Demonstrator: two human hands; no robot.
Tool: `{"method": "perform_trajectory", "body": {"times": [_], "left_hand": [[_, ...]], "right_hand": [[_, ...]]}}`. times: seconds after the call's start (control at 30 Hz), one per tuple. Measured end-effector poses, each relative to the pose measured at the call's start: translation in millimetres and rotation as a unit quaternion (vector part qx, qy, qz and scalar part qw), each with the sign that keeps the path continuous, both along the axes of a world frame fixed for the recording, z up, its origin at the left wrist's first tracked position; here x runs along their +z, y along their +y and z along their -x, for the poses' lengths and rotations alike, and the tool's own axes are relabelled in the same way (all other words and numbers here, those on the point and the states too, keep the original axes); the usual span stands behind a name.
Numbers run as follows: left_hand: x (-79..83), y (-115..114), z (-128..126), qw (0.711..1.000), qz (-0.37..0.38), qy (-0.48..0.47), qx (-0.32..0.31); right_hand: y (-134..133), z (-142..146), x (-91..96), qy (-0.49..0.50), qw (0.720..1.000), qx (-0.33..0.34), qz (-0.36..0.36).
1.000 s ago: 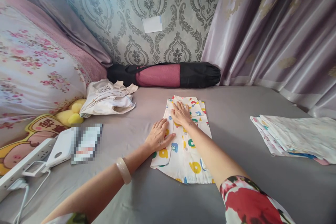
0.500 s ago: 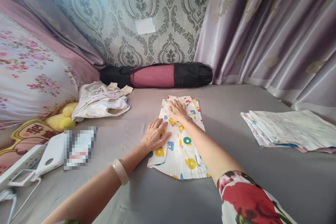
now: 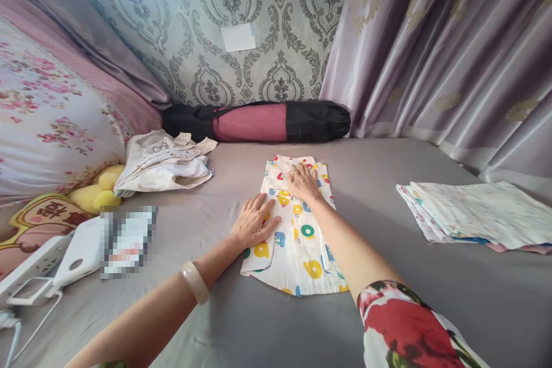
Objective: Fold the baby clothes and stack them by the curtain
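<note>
A small white shirt (image 3: 297, 241) printed with coloured rings and letters lies folded lengthwise on the grey bed sheet (image 3: 379, 299). My left hand (image 3: 253, 220) rests flat, fingers stretched out, on the shirt's left folded edge. My right hand (image 3: 304, 181) lies flat with fingers spread near the shirt's collar end, pressing the cloth down. Neither hand holds anything. A pale bangle (image 3: 194, 282) sits on my left wrist.
A stack of folded printed cloths (image 3: 478, 215) lies at the right. A crumpled white garment (image 3: 164, 162) and a yellow soft toy (image 3: 97, 190) sit at the left by a floral pillow (image 3: 52, 121). A black and pink roll bag (image 3: 259, 122) lies along the wall. A white power strip (image 3: 47, 259) is at the left edge.
My right hand has slid a little to the right across the top of the shirt. My left hand has stayed on the left fold.
</note>
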State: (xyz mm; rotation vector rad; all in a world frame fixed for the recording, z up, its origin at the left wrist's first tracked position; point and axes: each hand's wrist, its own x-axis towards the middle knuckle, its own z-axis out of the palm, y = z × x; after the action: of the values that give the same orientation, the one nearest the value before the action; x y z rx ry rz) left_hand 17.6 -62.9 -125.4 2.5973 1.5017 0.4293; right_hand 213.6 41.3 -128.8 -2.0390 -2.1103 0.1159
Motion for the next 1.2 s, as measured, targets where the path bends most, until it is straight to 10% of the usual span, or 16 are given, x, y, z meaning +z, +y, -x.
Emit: {"method": "perform_trajectory", "body": {"times": [0.8, 1.2], "left_hand": [[0.5, 0, 1, 1.0, -0.006, 0.006, 0.001], [5.1, -22, 8, 0.997, 0.073, -0.012, -0.005]], "right_hand": [[-49, 9, 11.6, 0.028, 0.992, 0.115, 0.036], [-139, -58, 24.7, 0.008, 0.995, 0.087, 0.058]]}}
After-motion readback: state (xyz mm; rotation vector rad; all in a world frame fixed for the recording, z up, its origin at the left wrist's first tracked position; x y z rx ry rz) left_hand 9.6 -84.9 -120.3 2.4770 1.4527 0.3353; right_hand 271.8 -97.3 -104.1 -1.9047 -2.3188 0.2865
